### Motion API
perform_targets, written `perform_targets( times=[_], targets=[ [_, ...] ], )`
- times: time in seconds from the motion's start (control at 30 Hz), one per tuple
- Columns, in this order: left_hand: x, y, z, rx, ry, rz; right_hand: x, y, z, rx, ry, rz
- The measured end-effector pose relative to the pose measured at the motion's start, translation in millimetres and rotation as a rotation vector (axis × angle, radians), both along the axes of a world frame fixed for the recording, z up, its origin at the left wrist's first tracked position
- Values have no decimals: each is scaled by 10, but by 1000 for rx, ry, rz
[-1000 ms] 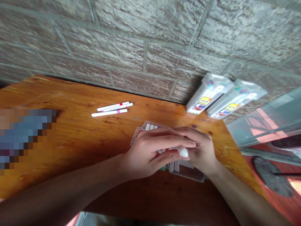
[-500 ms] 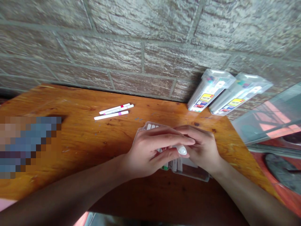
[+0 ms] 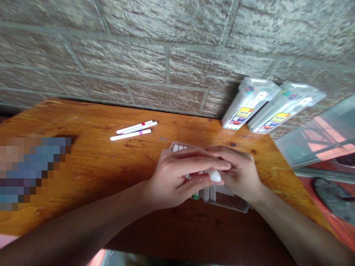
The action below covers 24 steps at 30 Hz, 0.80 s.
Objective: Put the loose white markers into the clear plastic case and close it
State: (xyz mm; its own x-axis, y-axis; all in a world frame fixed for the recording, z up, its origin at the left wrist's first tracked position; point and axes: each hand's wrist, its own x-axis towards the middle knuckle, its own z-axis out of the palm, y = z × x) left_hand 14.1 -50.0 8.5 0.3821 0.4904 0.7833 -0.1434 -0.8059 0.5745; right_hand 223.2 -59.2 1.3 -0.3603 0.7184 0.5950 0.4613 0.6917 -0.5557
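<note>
My left hand is closed with a white marker between thumb and fingers, its rounded end pointing towards me. Against its fingertips sits my right hand, fingers curled inward; what they grip is hidden behind the left hand. Beneath both hands lies a clear plastic marker case, open, with several white markers inside and a green tip showing at its near edge. The hands cover most of the case.
Three white markers with red and purple bands lie at the left on the wooden table. Two clear marker cases stand by the stone wall. A blurred-out patch is at the left edge. A dark sandal lies on the floor.
The view has shifted very slightly. Both hands and the marker keep nearly the same pose.
</note>
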Motion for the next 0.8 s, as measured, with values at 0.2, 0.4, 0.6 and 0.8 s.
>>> perform_targets(
  times=[0.2, 0.4, 0.6, 0.8],
  targets=[
    [-5, -3, 11, 4, 6, 7, -4, 0, -2, -4, -3, 4],
    [0, 0, 3, 2, 17, 18, -14, -8, 5, 5, -3, 6],
    [-5, -3, 6, 3, 23, 23, -10, 0, -4, -9, -13, 19],
    [-5, 0, 13, -1, 21, 12, -2, 1, 3, -5, -12, 9]
  ],
)
